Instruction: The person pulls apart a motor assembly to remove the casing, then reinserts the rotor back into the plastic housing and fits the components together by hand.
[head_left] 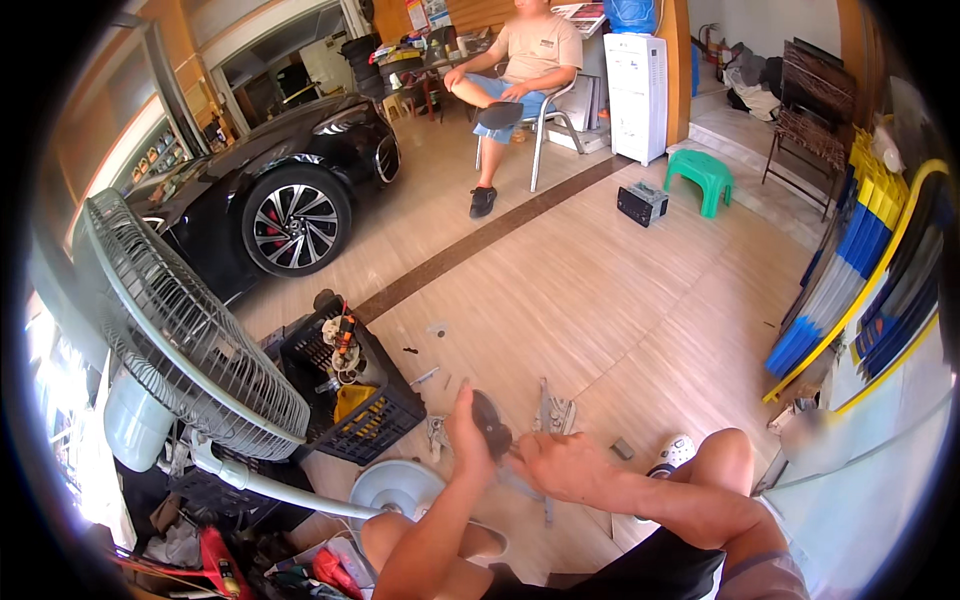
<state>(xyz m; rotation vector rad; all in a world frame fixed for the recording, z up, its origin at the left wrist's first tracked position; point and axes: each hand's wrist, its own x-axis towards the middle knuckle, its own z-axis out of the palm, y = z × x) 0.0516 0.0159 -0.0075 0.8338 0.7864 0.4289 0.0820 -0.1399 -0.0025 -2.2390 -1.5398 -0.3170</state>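
My left hand [468, 435] is wrapped round a dark, round, flat part [489, 420] and holds it up in front of me, above the floor. Against the lower right side of that part, my right hand [562, 466] is closed, fingers pinched together. Whatever the right fingers grip is too small or too hidden to name. Beneath and beyond the hands, metal pieces [563, 415] lie on the floor, with a pale metal piece [437, 437] left of my left hand. A small dark block [622, 448] rests to the right.
A standing fan [190, 330] leans in at the left beside a black crate [375, 425] of tools. Beyond are a black car [290, 190], a seated person [535, 60], a car stereo unit [642, 204] and a green stool [700, 175]. Yellow-and-blue panels [850, 250] stand at the right.
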